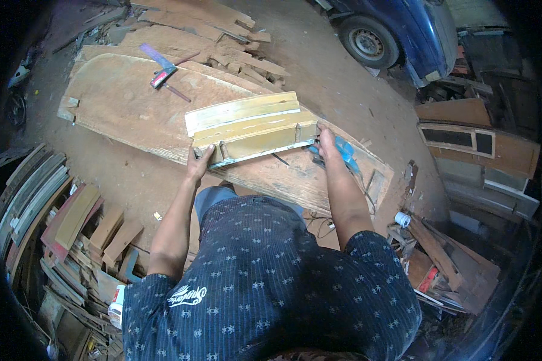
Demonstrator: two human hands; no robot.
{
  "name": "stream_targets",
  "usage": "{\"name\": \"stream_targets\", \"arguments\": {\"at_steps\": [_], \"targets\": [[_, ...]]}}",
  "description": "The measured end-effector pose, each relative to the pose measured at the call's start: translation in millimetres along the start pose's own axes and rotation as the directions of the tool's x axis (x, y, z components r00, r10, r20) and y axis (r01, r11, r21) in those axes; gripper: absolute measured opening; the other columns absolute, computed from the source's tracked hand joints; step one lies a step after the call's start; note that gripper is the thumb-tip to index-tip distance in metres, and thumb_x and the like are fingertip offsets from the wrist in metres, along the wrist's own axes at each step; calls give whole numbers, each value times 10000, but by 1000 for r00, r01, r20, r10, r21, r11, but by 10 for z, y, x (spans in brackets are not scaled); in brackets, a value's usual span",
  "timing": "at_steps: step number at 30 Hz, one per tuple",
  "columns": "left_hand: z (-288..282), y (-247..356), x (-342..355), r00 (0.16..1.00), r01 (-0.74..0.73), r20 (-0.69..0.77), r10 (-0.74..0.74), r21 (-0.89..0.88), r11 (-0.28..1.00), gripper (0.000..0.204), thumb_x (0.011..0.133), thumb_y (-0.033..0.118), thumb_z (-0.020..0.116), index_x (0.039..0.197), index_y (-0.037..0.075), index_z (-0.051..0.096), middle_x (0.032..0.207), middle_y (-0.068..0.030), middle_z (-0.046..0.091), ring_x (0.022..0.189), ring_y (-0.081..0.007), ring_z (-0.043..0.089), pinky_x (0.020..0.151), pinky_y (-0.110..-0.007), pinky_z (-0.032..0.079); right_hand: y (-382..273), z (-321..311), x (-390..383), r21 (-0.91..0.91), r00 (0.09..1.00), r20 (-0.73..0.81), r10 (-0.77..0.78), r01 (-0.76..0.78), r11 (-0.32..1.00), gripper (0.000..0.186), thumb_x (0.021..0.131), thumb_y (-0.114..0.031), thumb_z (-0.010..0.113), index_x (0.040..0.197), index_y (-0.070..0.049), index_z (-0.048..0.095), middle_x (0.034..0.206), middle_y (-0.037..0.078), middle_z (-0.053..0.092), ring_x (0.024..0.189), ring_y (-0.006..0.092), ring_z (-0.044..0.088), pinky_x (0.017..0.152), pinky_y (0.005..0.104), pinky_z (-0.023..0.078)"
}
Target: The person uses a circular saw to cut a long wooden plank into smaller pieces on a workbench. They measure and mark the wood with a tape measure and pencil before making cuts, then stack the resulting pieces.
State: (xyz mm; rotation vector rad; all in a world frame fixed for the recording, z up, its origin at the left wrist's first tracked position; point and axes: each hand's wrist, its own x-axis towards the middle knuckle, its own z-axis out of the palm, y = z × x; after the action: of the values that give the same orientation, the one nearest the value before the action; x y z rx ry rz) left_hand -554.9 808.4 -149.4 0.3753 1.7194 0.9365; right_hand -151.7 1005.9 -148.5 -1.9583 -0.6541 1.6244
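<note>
Between my two hands is a long, pale yellow painted wooden piece (256, 135), made up of stepped, slightly curved boards with worn white paint along its lower edge. Two narrow slots or brackets show on its near face. My left hand (200, 161) grips its left end, thumb on the near face. At the right end, my right hand (326, 142) is closed round the edge, its fingers partly hidden. The piece is over a long wooden worktable (132, 96); whether it rests on the top cannot be made out. Beside my right hand lies a blue power tool (347, 154) with a cord.
A purple and grey hand tool with a red part (162, 75) lies on the table's far left. Planks (180, 36) are stacked behind. Curved wood pieces (36, 192) crowd the left, panels (482, 150) the right. A blue vehicle (412, 42) stands at the far right.
</note>
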Motion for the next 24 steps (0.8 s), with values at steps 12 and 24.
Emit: {"name": "stream_targets", "arguments": {"at_steps": [12,24], "targets": [[77,-388,174,978,-206,-29,207,30,978,966,851,396,829,1576,18,314,1377,-215,599,1292,-290,560,1101,-389,441,-75,155,-229,113,996,-18,89,-87,990,440,1046,-294,404,1365,-36,562,1394,155,592,1329,307,519,1150,521,376],[72,-509,209,981,-132,-118,154,178,975,1072,799,502,839,1596,52,282,1424,-267,566,1348,-356,532,1142,-417,416,112,-32,100,122,991,84,106,-116,986,438,1045,-276,389,1376,-52,568,1373,129,617,1308,289,534,1132,505,385]]}}
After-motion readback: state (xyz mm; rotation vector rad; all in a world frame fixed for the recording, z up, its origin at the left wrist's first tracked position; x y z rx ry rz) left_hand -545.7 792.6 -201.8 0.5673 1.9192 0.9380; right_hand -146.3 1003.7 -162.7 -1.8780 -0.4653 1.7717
